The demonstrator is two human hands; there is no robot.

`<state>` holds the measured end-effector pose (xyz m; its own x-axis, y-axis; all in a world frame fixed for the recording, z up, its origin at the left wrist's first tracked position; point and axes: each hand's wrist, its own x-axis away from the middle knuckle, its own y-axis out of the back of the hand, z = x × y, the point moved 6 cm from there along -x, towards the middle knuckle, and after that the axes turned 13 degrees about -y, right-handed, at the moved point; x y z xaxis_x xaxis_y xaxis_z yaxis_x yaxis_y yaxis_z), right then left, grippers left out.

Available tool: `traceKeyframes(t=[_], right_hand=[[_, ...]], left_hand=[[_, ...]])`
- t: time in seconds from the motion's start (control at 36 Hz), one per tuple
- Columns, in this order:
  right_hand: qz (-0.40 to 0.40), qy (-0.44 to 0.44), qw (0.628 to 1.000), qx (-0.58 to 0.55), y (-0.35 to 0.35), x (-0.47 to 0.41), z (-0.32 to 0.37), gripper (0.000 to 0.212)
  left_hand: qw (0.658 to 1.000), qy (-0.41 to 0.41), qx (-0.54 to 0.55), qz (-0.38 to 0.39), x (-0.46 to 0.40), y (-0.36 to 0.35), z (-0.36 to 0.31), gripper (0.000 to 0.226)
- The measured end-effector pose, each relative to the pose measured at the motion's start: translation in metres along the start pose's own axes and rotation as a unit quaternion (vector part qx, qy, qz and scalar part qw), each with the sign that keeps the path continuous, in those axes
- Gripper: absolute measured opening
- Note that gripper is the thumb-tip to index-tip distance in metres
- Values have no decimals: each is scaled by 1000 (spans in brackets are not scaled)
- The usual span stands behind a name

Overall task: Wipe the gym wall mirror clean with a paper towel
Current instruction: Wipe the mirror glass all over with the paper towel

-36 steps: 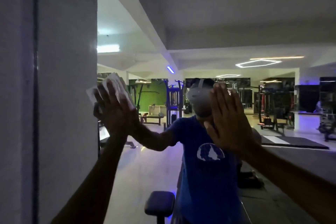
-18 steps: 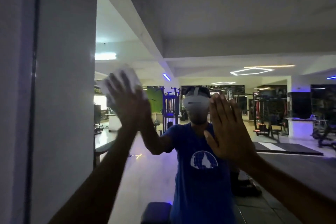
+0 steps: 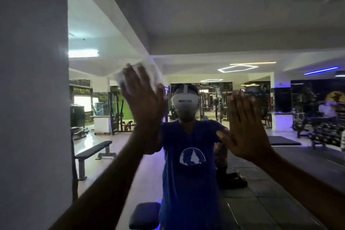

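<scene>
The wall mirror (image 3: 186,30) fills most of the head view and reflects the gym and a person in a blue shirt wearing a headset. My left hand (image 3: 144,102) is flat against the glass with straight fingers and presses a white paper towel (image 3: 149,74) onto it; the towel shows above and beside the fingertips. My right hand (image 3: 244,127) lies flat on the mirror to the right, fingers straight and together, holding nothing.
A grey wall or pillar (image 3: 33,99) borders the mirror's left edge. Reflected in the glass are a flat bench (image 3: 93,151), weight machines (image 3: 115,112), a dark padded seat (image 3: 144,214) low in the middle and black floor mats (image 3: 283,141).
My left hand has slid the paper towel across the glass to the right and a little upward, away from the mirror's left edge. My right hand has stayed flat on the glass.
</scene>
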<state>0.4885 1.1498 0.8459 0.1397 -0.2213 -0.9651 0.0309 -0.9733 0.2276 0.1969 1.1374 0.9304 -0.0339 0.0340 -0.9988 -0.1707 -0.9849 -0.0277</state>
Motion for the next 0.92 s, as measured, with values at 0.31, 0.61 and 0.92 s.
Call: traceKeyframes(t=[0.31,0.61,0.92], right_hand=[[-11,-6,1000,-20,0,-1,-26,103],[-22,1,999,-29,-1,5,-31,100],[-30,-31,998,-36,-2,23,-48,101]], left_hand=[[969,-241,-2,56,-6,-7,-20,62],[943,-312,64,102,48,-22,-153,62],[999,31,-28,15,42,-4,-58,64]])
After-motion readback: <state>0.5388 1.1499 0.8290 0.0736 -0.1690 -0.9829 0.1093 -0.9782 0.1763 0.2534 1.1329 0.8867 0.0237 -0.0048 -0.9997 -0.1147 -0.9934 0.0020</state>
